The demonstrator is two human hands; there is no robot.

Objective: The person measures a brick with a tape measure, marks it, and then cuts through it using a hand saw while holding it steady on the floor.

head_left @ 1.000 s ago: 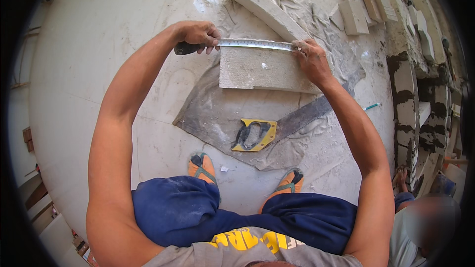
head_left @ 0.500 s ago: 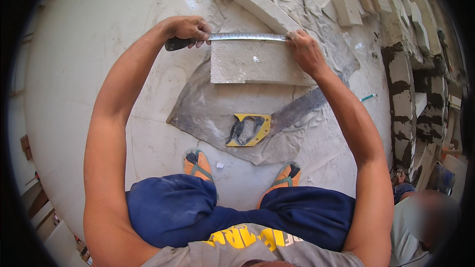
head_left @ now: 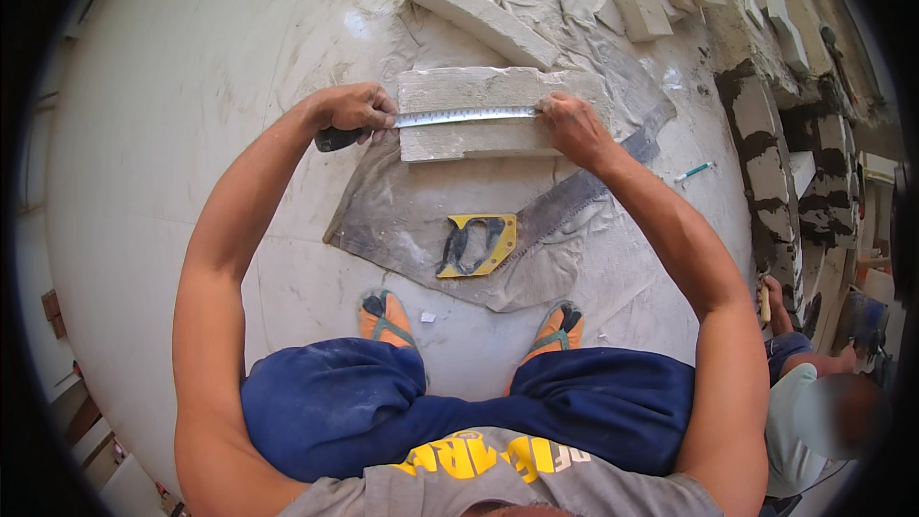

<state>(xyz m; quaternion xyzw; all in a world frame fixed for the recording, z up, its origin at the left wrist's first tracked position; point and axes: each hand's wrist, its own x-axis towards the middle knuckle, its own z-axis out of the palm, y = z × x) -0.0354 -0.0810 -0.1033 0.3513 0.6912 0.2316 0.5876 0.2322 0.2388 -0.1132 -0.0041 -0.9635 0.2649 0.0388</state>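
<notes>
My left hand (head_left: 360, 111) is closed on a dark tape measure (head_left: 335, 137) at the left end of a pale, rough block (head_left: 467, 84). The silver blade (head_left: 465, 115) runs across the middle of the block's face to my right hand (head_left: 574, 124), whose fingers pinch its end near the block's right end. Below the block a hand saw with a yellow and black handle (head_left: 495, 258) lies on a dusty, crumpled sheet (head_left: 373, 211), its blade pointing up to the right. Another long block (head_left: 479, 14) lies diagonally just beyond.
Several blocks (head_left: 639, 10) lie at the upper right, beside a low block wall with dark mortar (head_left: 771, 182). A teal pen-like object (head_left: 695, 171) lies on the pale floor right of the saw. A co-worker (head_left: 804, 402) with a blurred head crouches at the lower right.
My hands and the tape have moved down from the block's far edge onto the middle of its face. The co-worker's hand has come into view holding a light-coloured handle.
</notes>
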